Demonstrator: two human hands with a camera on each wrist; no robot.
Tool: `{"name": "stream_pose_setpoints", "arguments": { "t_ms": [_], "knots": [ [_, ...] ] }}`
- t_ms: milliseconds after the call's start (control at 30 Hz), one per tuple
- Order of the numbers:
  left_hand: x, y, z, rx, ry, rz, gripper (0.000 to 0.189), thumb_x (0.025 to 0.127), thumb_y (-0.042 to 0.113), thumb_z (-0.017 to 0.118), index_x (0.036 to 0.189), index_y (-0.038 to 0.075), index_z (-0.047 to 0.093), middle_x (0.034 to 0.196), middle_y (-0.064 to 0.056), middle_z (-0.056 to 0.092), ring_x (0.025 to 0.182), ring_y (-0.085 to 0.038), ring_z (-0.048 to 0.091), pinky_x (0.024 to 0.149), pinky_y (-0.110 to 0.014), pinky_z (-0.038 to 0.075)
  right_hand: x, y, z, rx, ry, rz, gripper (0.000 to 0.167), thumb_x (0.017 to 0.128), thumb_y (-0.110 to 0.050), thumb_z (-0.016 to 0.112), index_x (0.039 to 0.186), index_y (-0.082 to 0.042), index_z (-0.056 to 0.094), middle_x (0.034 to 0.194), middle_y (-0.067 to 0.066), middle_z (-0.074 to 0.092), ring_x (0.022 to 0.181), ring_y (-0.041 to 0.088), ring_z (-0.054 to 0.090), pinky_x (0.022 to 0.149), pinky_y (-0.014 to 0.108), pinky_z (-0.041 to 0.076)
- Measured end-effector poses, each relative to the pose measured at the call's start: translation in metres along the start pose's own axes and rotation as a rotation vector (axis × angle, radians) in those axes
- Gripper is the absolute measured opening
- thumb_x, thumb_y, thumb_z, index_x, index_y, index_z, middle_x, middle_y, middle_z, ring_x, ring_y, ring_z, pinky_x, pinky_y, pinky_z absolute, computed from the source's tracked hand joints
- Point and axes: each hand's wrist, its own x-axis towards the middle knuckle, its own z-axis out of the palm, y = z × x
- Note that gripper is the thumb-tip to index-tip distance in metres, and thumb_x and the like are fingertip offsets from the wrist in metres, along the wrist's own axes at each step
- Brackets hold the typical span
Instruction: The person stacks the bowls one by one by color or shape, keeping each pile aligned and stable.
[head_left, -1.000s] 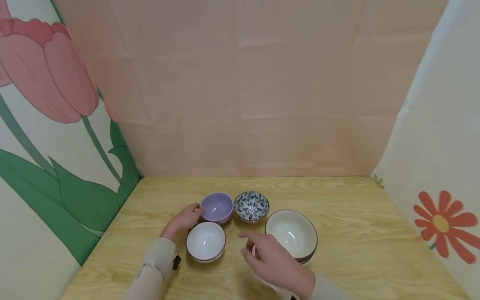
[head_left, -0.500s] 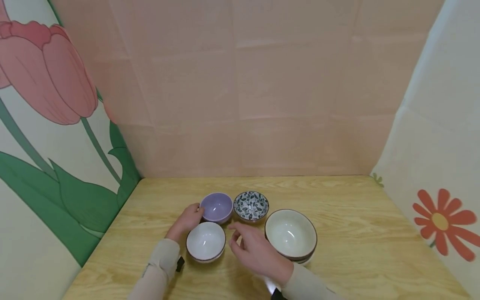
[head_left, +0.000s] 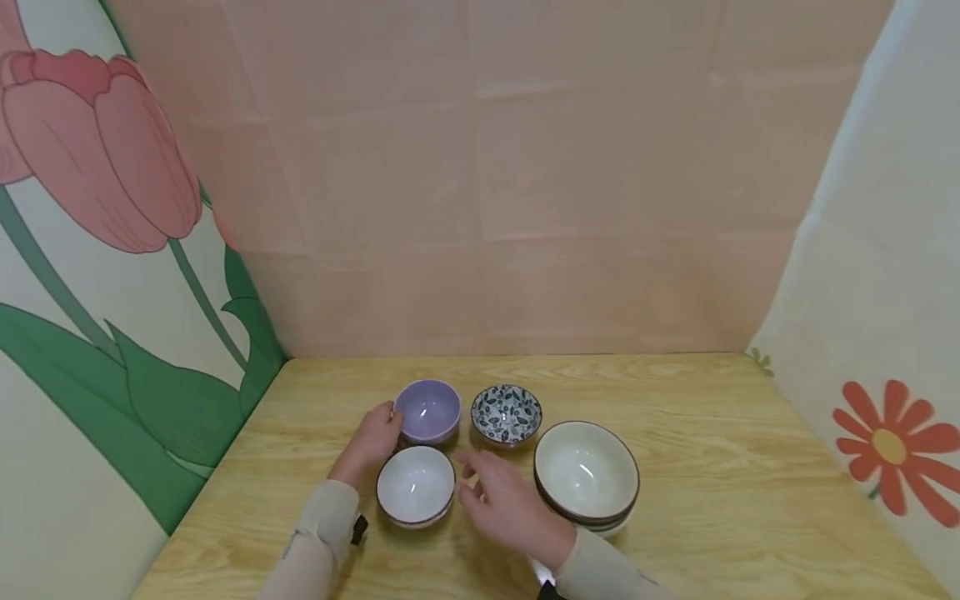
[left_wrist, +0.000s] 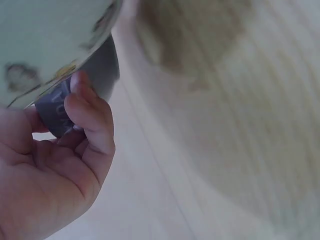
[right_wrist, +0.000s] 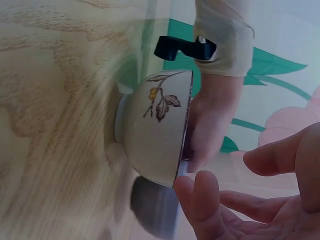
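Fingers of the left hand (head_left: 377, 440) pinch the near-left edge of the purple bowl (head_left: 427, 411), the thumb by its rim, while the right hand (head_left: 504, 500) holds nothing, its fingers loosely bent and its thumb set apart from them. What the coming move appears to turn on is how the purple bowl lies from each hand: it is in the left hand's grasp, and ahead and to the left of the right hand's fingertips, so the left hand is clearly the nearer. Being round, the bowl gives no long axis to line up with; its rim offers much the same hold from any side. Close in front of it, on the person's side, sits the white bowl (head_left: 416, 485), between the left wrist and the right hand. The right fingertips are just beside that bowl's right rim; whether they touch it I cannot tell. Farther out, the patterned bowl (head_left: 506, 414) stands to the right of the purple one with a narrow gap, and the cream bowl (head_left: 587, 468) tops a stack beyond the right hand, all on the wooden table (head_left: 712, 450).
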Motion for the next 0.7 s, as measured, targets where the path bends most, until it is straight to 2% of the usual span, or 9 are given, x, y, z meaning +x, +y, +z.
{"name": "stream_pose_setpoints", "arguments": {
  "t_ms": [100,300,500,700],
  "knots": [
    [-0.002,0.004,-0.007,-0.005,0.023,0.033,0.026,0.103,0.009,0.040,0.101,-0.009,0.058,0.067,-0.009,0.059,0.057,-0.017,0.057,0.052,-0.029,0.050,-0.001,0.001,0.002,-0.004,-0.023,0.028,0.039,0.094,-0.015,0.064,0.129,0.000,0.060,0.105,0.009,0.066,0.077,0.004,0.058,0.064,0.022,0.051],
    [-0.009,0.019,-0.028,0.036,0.059,0.103,0.024,0.102,0.007,0.040,0.097,-0.008,0.058,0.064,-0.010,0.059,0.053,-0.015,0.054,0.049,-0.027,0.047,0.000,0.001,0.004,-0.008,-0.030,0.079,0.038,0.095,-0.018,0.064,0.128,0.002,0.061,0.113,0.011,0.063,0.080,0.007,0.058,0.065,0.024,0.051],
    [-0.018,0.031,-0.044,0.041,0.023,0.094,0.028,0.103,0.009,0.039,0.111,-0.010,0.057,0.065,-0.010,0.060,0.054,-0.015,0.054,0.049,-0.026,0.046,0.003,0.005,0.006,-0.022,-0.012,0.106,0.039,0.095,-0.020,0.064,0.127,0.002,0.062,0.112,0.008,0.061,0.080,0.007,0.058,0.066,0.025,0.051],
    [-0.032,0.039,-0.055,0.040,-0.023,0.085,0.040,0.105,0.009,0.038,0.139,-0.010,0.042,0.067,-0.009,0.060,0.057,-0.019,0.057,0.050,-0.027,0.047,0.005,0.008,0.009,-0.004,-0.005,0.094,0.043,0.096,-0.016,0.061,0.134,0.004,0.055,0.114,0.011,0.063,0.080,0.007,0.058,0.068,0.026,0.053]
  ]
}}
